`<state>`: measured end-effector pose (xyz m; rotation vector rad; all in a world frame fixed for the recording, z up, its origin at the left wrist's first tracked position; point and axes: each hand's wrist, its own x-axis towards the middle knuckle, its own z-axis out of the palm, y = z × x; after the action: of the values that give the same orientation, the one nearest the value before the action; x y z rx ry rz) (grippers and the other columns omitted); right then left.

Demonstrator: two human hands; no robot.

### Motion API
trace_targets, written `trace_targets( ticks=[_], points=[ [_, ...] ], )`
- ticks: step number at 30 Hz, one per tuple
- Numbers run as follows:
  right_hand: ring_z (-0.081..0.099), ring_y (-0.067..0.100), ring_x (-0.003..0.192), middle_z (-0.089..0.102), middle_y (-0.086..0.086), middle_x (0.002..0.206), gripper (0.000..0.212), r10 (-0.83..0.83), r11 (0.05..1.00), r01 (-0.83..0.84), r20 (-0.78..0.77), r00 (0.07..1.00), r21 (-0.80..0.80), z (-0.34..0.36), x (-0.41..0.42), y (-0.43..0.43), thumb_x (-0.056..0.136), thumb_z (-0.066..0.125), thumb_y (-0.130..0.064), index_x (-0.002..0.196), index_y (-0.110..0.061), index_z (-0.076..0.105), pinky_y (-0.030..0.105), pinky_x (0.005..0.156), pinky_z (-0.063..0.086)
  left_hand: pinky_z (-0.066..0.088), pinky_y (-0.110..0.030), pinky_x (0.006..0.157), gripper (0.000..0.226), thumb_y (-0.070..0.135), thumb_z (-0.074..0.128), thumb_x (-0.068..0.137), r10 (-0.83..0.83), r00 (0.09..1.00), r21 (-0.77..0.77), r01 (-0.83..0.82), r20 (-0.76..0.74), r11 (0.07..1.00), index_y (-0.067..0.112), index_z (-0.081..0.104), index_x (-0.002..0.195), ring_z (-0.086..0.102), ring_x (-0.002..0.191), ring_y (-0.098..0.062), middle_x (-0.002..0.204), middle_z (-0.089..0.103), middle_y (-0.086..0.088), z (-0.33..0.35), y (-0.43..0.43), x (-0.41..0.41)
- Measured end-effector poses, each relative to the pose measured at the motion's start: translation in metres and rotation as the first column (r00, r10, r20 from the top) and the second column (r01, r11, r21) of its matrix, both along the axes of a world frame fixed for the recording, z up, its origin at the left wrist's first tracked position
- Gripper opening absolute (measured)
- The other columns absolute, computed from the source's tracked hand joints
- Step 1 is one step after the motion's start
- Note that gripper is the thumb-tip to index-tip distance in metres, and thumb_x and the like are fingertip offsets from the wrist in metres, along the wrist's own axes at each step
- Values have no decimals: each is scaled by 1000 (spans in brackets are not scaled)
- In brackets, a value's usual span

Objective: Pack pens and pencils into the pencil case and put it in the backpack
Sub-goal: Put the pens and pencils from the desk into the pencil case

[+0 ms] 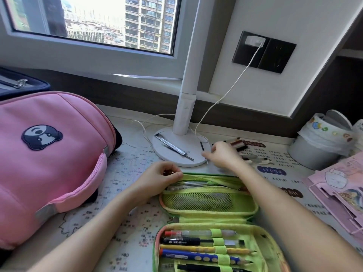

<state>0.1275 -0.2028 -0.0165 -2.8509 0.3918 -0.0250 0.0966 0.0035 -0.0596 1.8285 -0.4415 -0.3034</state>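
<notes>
Nearest me, the open pencil case (212, 203) lies lengthwise left to right on the map-printed desk (127, 163), looped pens (196, 258) pointing right, its bottom cut off. My left hand (159, 175) pinches its far rim. My right hand (222, 154) curls at a thin pen (202, 146) on the lamp base (176, 156); grip unclear. The backpack (49, 154) sits left, below the window (98, 20).

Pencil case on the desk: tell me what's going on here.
A person is packing the open green pencil case. The left hand pinches its far rim, while the right hand reaches a thin pen at the edge of the lamp base; its grip is unclear. Several pens already sit in the case's loops. The pink backpack lies to the left.
</notes>
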Motion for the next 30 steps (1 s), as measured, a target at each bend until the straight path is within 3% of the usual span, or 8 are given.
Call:
trace_targets(
  ticks=[3,8,10,12,14,19,27,30],
  points=[
    [63,32,96,66,14,101,32,-92,992,90,28,995,87,-19,19,2,82,66,-26,102,-2,62,31,68,46,45,-20,68,12,25,62,85,-9,1000,5,9,4,1000,15,68,83,57,70,-7,77,65,2,0,0,0],
    [66,31,84,69,12,78,10,-109,979,92,82,991,183,-14,6,-11,77,63,-4,77,-1,72,30,64,48,45,-20,69,10,25,62,85,-3,1000,1,3,-10,1000,17,67,82,56,70,-7,76,64,3,-1,0,1],
    [66,22,82,70,4,80,9,-35,964,-11,170,985,266,8,-27,-16,78,64,-3,79,-6,73,35,76,53,44,-20,68,10,24,62,85,-4,1000,-1,4,-9,1000,17,67,82,55,70,-6,75,63,4,-1,0,1],
    [64,9,79,71,-3,82,12,139,934,-196,203,969,299,34,-66,-12,81,65,-6,86,-14,73,17,70,50,43,-18,66,11,24,62,85,-2,1000,4,2,-3,1000,15,68,84,54,69,-6,74,62,5,-1,0,2],
    [60,-1,76,67,-14,80,12,314,930,-325,88,945,173,46,-91,-5,83,66,-14,86,-24,72,10,63,43,43,-19,67,12,24,62,86,-3,1000,-3,3,-10,1000,14,68,85,54,70,-7,75,62,4,-1,0,2],
    [43,5,81,46,-27,73,10,418,886,-388,71,906,-254,26,-95,8,87,62,-28,92,-31,71,26,82,35,44,-21,71,12,24,62,85,-5,1000,-25,4,-30,1000,13,68,85,56,73,-9,78,64,2,-2,0,1],
    [43,7,87,53,-16,84,14,577,785,-588,-114,809,-194,24,-77,37,88,59,-35,93,-35,72,27,80,29,45,-21,68,8,22,63,85,-26,999,-73,24,-30,997,17,67,79,55,67,-7,71,62,5,-5,0,3],
    [54,2,76,67,-12,84,17,454,890,-456,88,887,4,33,-42,44,87,58,-23,89,-26,75,26,73,40,44,-20,66,8,22,64,84,-30,999,-73,28,-23,997,17,67,79,53,65,-5,67,59,8,-7,0,5]
  ],
)
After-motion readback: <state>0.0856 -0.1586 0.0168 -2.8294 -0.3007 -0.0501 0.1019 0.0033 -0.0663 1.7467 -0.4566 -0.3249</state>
